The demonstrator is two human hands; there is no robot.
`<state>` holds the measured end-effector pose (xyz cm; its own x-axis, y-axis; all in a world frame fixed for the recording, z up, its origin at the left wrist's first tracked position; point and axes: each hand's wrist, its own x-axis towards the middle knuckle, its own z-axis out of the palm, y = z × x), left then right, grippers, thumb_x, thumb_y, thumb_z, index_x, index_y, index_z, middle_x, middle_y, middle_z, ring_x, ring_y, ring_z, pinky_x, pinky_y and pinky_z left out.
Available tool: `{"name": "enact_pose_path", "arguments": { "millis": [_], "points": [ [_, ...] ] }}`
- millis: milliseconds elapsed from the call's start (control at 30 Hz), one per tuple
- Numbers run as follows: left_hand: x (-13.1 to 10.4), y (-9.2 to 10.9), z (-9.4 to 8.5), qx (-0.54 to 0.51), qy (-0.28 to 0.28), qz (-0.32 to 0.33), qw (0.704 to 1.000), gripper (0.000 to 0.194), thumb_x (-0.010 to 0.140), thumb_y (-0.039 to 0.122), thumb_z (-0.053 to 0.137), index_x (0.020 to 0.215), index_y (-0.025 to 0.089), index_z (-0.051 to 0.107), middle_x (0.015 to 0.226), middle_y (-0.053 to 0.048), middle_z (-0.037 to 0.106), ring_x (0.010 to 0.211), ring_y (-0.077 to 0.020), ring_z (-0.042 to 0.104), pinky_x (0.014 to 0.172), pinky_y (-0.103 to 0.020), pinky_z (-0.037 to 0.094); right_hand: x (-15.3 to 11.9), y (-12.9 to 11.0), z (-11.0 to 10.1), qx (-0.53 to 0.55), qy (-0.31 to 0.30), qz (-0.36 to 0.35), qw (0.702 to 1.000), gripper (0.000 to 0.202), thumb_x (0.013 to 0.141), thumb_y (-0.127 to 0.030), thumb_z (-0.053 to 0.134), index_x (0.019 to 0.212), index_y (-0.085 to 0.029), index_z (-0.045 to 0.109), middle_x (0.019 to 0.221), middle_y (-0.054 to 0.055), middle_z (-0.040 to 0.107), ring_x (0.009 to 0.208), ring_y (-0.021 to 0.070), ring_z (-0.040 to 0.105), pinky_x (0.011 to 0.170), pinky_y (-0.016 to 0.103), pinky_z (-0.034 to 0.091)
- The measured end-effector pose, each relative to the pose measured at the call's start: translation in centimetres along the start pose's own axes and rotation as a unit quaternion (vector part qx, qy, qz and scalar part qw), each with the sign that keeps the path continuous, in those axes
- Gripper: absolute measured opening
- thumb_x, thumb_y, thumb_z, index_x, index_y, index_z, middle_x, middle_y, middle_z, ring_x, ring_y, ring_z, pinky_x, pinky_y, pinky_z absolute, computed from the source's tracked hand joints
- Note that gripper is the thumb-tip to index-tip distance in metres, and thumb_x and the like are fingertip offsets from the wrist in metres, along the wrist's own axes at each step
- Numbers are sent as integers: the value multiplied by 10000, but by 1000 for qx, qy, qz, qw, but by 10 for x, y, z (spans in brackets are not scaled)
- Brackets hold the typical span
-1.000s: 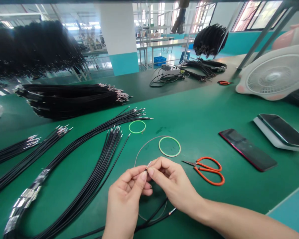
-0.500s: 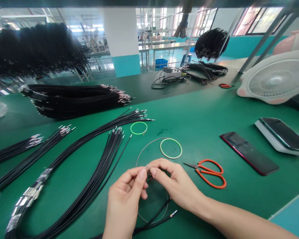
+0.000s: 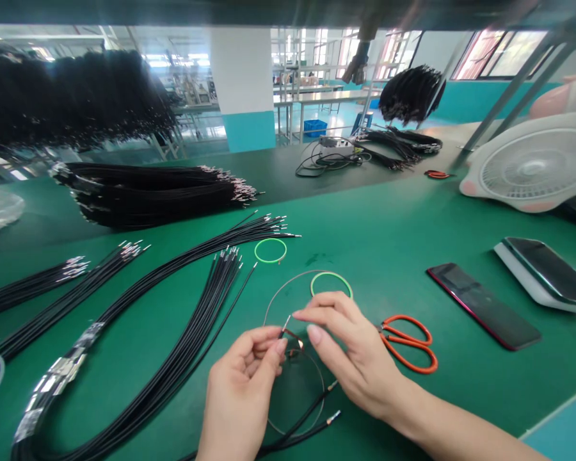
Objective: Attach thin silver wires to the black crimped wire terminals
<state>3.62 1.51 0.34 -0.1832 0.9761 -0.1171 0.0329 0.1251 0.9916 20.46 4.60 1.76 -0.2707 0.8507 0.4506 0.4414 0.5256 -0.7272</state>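
Note:
Between thumb and fingertips, my left hand [image 3: 242, 381] pinches a thin black cable [image 3: 283, 332], whose bare silvery end points up and right. My right hand [image 3: 360, 358] is just right of that end, thumb and forefinger apart, with nothing visible between them. A thin wire loop [image 3: 322, 398] curves behind and below both hands; part of it is hidden. Two black cable ends [image 3: 319, 425] lie under the right hand. Behind its fingers is a green ring [image 3: 333, 275], partly covered. Orange-handled scissors [image 3: 415, 341] lie just right of the hand, their blades hidden.
Several bundles of black cables [image 3: 173, 346] cover the left of the green table [image 3: 379, 230]. A thick cable coil [image 3: 148, 198] lies behind them, near a second green ring [image 3: 271, 251]. On the right are a phone [image 3: 482, 306], another device [image 3: 547, 272] and a white fan [image 3: 537, 163].
My right hand has parted from the left and opened its fingers, exposing the cable's silvery end. It now covers the scissors' blades. The view has tilted up slightly.

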Motion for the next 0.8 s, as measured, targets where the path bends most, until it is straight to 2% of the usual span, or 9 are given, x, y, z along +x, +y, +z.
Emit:
{"name": "enact_pose_path", "arguments": {
  "millis": [67,133,200,267,367,467,600,800],
  "points": [
    [-1,0,-3,59,-8,41,997,176,830,314,658,932,176,696,806,-39,694,694,-156,671,622,-258,571,0,-2,-2,133,-46,114,984,342,952,-361,445,833,-188,715,734,52,656,637,155,576,626,287,436],
    [-1,0,-8,134,-7,142,981,121,854,277,627,906,205,709,839,-36,685,746,-163,672,650,-257,567,1,-2,-3,245,-132,220,935,496,964,-470,392,725,-172,708,544,5,589,419,98,460,459,237,348],
    [-1,-1,-12,205,-16,269,941,117,862,198,604,905,232,707,870,-25,681,795,-158,670,683,-243,556,3,-1,-1,319,-203,283,882,596,957,-538,354,670,-154,707,449,-11,547,333,73,386,385,218,260],
    [-2,-1,-16,254,-35,355,899,189,869,108,568,938,238,687,895,-22,679,829,-150,662,733,-242,542,5,1,2,353,-224,308,855,615,936,-566,383,616,-144,696,392,-18,515,318,69,377,364,208,230],
    [-3,-2,-18,289,-69,412,861,276,873,9,515,1007,216,640,920,-38,679,861,-155,639,778,-270,528,7,3,4,374,-202,329,843,502,875,-544,520,631,-143,698,432,-23,550,335,58,377,360,192,230],
    [-2,-2,-18,297,-86,445,841,295,872,-12,502,1028,207,622,900,-44,678,842,-161,628,750,-283,534,8,4,3,379,-187,346,838,379,790,-497,653,651,-147,697,556,-11,621,371,44,385,364,180,236],
    [-2,-3,-18,303,-80,451,836,274,879,12,499,1014,214,626,880,-45,680,821,-170,637,739,-300,543,9,3,1,370,-181,356,839,337,706,-469,743,603,-157,662,565,-12,629,399,50,393,375,180,249],
    [-1,-6,-20,310,-88,461,826,289,872,5,499,1039,203,626,910,-54,683,838,-172,642,749,-296,549,10,1,0,371,-162,335,850,354,683,-485,761,596,-162,645,577,-24,594,473,69,395,440,203,260]
  ]
}}
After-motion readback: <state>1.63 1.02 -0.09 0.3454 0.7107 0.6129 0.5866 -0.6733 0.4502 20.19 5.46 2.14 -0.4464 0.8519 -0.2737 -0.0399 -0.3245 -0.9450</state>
